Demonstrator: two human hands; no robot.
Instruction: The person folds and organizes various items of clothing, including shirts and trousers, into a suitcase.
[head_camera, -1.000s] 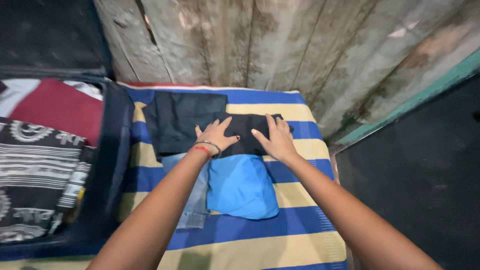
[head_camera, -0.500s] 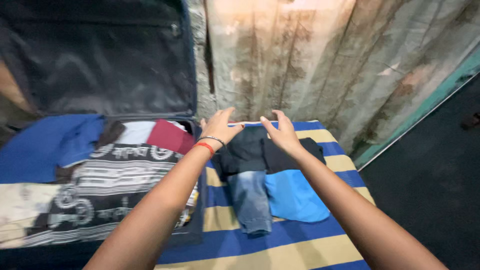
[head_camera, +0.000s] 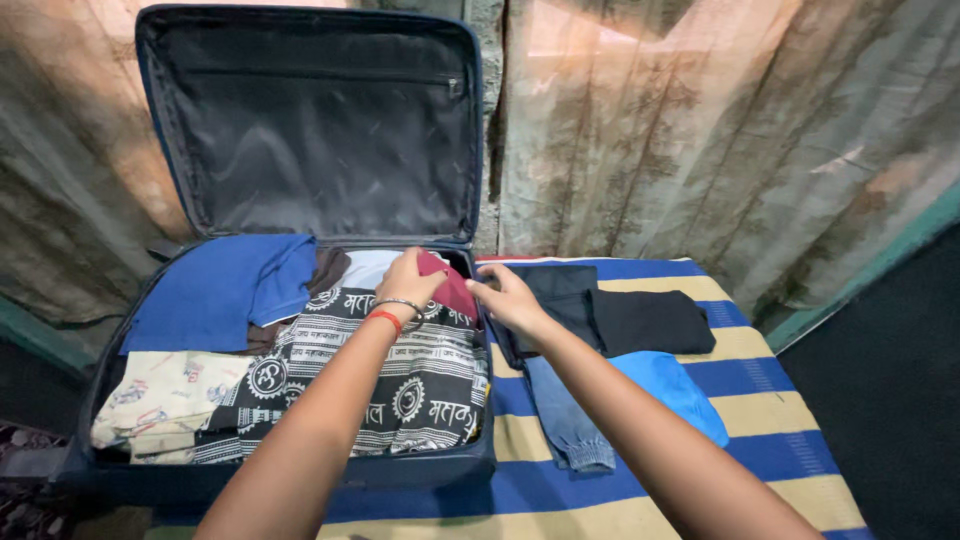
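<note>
You had one open suitcase (head_camera: 300, 130) in front of you, with five folded pieces inside: one blue (head_camera: 215, 290), one brown (head_camera: 325, 270), one maroon (head_camera: 455, 290), one cream printed (head_camera: 165, 395), one black-and-white printed (head_camera: 420, 370). Beside it, three garments lay on one striped mat (head_camera: 760, 400): one black (head_camera: 640, 320), one pair of jeans (head_camera: 560, 410), one bright blue (head_camera: 675, 385).

Single head view, looking down, close over open suitcase (head_camera: 300, 470)
</note>
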